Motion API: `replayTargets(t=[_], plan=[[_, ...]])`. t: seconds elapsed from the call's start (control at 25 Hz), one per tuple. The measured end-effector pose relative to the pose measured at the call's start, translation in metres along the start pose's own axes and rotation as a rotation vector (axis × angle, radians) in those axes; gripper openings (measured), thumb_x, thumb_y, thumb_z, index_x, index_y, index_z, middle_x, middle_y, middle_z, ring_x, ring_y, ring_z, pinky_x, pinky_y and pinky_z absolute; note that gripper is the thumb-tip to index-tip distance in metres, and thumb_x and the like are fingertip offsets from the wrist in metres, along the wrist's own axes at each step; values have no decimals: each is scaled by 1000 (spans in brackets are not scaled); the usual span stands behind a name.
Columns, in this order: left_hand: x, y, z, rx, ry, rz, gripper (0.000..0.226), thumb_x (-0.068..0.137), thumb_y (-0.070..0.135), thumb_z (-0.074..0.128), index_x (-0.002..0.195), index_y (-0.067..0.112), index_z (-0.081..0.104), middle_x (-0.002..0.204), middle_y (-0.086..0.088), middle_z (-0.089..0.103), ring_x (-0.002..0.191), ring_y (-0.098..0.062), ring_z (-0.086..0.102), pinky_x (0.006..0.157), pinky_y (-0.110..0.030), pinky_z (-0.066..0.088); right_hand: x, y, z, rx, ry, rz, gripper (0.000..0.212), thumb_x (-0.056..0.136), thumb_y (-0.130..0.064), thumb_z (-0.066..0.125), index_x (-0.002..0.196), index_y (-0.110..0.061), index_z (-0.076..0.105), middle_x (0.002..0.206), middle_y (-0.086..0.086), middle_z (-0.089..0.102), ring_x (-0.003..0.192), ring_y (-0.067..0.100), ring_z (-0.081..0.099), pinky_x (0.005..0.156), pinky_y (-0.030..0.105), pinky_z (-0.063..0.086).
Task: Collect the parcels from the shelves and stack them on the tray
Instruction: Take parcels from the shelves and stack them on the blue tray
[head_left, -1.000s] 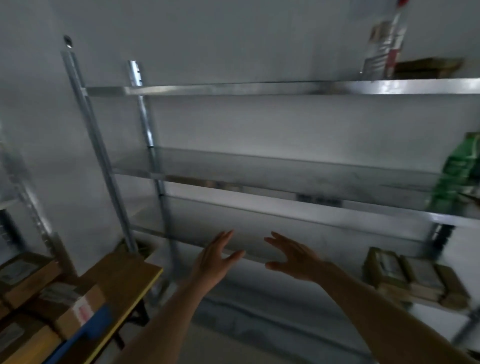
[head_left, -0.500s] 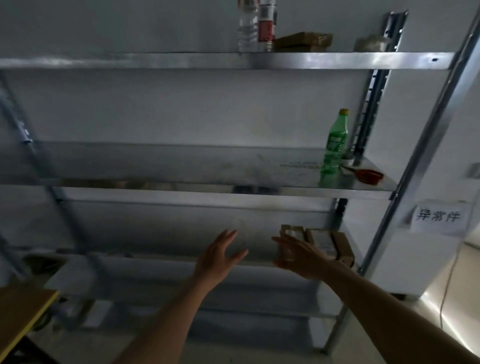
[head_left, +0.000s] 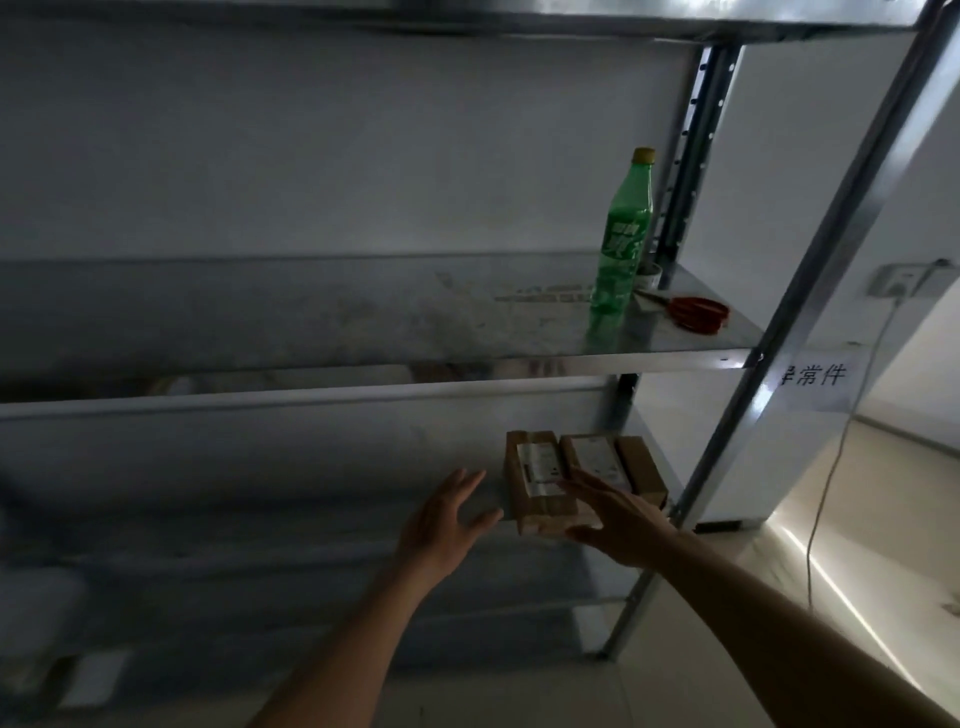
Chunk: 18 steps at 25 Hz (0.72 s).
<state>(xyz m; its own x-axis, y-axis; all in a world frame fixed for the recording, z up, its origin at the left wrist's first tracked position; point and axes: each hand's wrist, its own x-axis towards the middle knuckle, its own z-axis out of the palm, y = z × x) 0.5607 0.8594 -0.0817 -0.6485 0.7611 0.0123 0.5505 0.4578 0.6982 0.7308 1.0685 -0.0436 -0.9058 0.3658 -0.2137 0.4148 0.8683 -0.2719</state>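
Empty grips (head_left: 615, 519) nearer parcels (head_left: 543, 475) now

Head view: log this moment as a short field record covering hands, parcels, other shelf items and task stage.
left hand: open, fingers spread, holds nothing, left of the parcels
right hand: open, reaching over the parcels, contact unclear
parcels: brown labelled boxes side by side on the lower shelf
middle shelf: green bottle, red scissors
stage: no parcel picked up yet
tray: out of view
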Motion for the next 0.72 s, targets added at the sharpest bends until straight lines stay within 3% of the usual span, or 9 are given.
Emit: replayTargets(t=[0.2,0.32,0.72], plan=[[56,-20,39,-34,-71,12,69,90,61,55,151,39,31,163,9,16,148,-12,20,117,-32,24,44,29,30,20,-34,104,75,96,-54,55,156,-45,12,167,-10,3,150,25,21,118,49,31],[81,-33,55,-36,-63,-8,69,90,65,50,151,40,29,163,10,16,148,-15,21,118,-39,28,62,39,39,24,-40,133,74,96,-51,56,157,-41,14,167,-8,6,150,25,21,118,49,31],[129,-55,137,-62,-100,-75,67,92,69,41,152,45,22,164,3,14,148,-22,21,114,-44,28,109,88,72,41,-29,77,65,100,-50,50,157,-37,22,167,-6,10,150,21,23,115,51,36]])
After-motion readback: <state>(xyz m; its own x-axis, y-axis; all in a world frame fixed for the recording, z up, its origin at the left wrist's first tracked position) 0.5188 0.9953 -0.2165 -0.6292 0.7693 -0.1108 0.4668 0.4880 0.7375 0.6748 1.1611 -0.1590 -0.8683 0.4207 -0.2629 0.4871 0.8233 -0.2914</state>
